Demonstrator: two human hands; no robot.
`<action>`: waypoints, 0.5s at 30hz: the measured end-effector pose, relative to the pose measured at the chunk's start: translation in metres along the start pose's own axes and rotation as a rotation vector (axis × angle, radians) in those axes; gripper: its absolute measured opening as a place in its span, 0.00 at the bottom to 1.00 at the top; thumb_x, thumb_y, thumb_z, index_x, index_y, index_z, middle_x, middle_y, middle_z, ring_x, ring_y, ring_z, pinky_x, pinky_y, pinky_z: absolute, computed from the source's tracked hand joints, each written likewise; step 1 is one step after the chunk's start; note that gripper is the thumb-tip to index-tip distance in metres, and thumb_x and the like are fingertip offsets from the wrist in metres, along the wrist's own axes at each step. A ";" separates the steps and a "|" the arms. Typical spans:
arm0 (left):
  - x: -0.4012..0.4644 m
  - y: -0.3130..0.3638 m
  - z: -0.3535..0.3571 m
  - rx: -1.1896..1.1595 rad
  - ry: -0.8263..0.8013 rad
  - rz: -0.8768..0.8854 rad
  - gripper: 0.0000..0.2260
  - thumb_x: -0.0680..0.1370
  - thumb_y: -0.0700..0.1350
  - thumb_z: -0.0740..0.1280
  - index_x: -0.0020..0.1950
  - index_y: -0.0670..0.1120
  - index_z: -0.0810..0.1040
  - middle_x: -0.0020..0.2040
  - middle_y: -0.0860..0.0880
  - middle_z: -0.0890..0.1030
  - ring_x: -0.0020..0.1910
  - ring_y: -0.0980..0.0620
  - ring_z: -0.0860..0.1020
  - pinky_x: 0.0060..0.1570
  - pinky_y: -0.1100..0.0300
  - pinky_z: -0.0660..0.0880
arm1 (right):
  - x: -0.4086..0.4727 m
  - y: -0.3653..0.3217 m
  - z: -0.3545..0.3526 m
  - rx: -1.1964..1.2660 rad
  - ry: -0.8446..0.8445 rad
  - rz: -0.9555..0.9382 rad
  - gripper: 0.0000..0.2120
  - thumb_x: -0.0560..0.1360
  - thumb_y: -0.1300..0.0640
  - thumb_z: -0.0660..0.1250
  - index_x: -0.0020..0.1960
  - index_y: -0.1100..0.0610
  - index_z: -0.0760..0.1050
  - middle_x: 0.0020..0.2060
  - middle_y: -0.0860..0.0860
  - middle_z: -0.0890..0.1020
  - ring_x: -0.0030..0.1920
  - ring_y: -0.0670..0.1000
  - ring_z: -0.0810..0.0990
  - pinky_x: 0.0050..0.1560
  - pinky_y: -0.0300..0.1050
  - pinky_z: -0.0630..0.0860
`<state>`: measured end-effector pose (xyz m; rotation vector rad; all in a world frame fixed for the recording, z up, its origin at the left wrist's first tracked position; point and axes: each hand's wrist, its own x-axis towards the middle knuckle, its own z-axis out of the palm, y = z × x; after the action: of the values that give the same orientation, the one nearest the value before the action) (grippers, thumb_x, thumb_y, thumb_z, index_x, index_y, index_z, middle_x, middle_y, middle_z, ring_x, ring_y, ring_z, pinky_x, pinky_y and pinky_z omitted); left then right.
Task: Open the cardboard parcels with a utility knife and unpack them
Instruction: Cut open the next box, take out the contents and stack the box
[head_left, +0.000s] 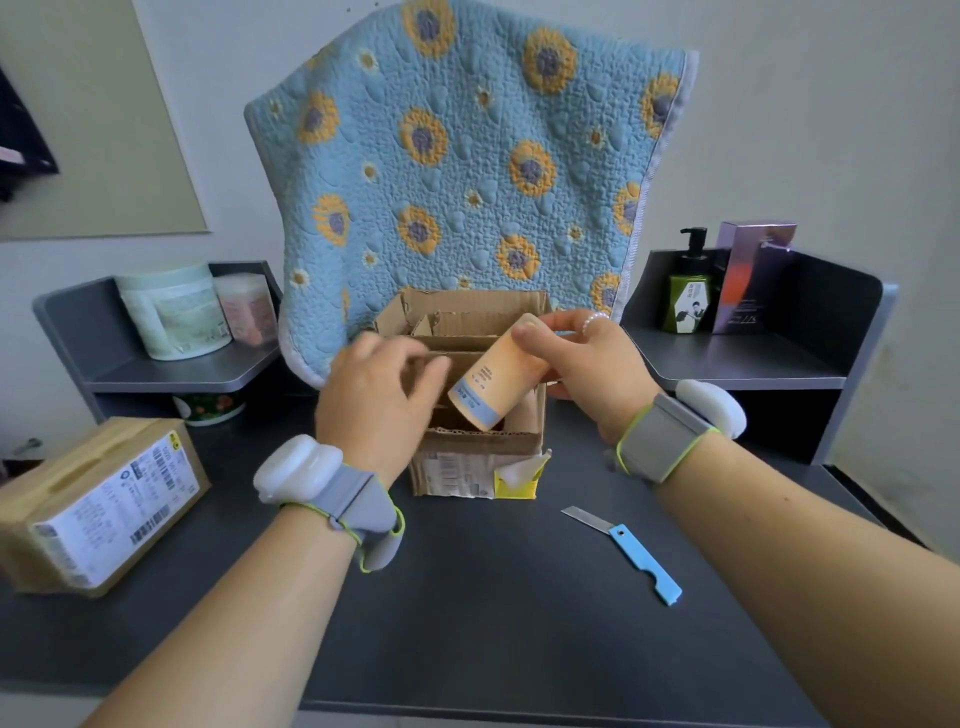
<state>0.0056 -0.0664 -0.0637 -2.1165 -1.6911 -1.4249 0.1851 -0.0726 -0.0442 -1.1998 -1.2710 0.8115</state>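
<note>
Fingers (524, 332) of the right hand (587, 358) grip the tilted orange tube (493, 379); left hand (374, 384) hovers loosely curled.

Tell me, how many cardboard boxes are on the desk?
2: an open box in the middle, under the hands, and a sealed box at the left. More could be out of view.

Grey lime-edged wristbands (662, 439), white pods, pearl ring (594, 319).
</note>
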 end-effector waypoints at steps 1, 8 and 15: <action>-0.001 0.008 0.000 -0.076 -0.046 0.069 0.13 0.72 0.55 0.68 0.49 0.48 0.80 0.47 0.46 0.76 0.48 0.45 0.76 0.48 0.49 0.74 | 0.000 -0.001 0.000 0.010 0.009 -0.005 0.13 0.70 0.47 0.71 0.48 0.54 0.75 0.43 0.53 0.82 0.39 0.48 0.81 0.35 0.38 0.78; 0.005 0.041 0.009 -0.116 -0.253 0.090 0.25 0.63 0.51 0.76 0.56 0.48 0.74 0.49 0.50 0.70 0.51 0.46 0.74 0.49 0.53 0.71 | -0.002 -0.006 -0.008 0.083 0.038 -0.023 0.15 0.69 0.45 0.71 0.48 0.53 0.74 0.38 0.51 0.80 0.33 0.46 0.79 0.30 0.36 0.75; 0.012 0.068 0.021 -0.640 -0.317 -0.216 0.17 0.70 0.48 0.73 0.56 0.53 0.72 0.52 0.48 0.81 0.51 0.48 0.80 0.54 0.47 0.77 | -0.002 0.000 -0.028 0.234 -0.094 -0.024 0.07 0.73 0.59 0.70 0.50 0.52 0.77 0.39 0.47 0.83 0.39 0.46 0.82 0.47 0.47 0.80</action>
<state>0.0720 -0.0720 -0.0366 -2.6642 -1.7816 -2.0006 0.2122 -0.0806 -0.0414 -0.9666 -1.2258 0.9793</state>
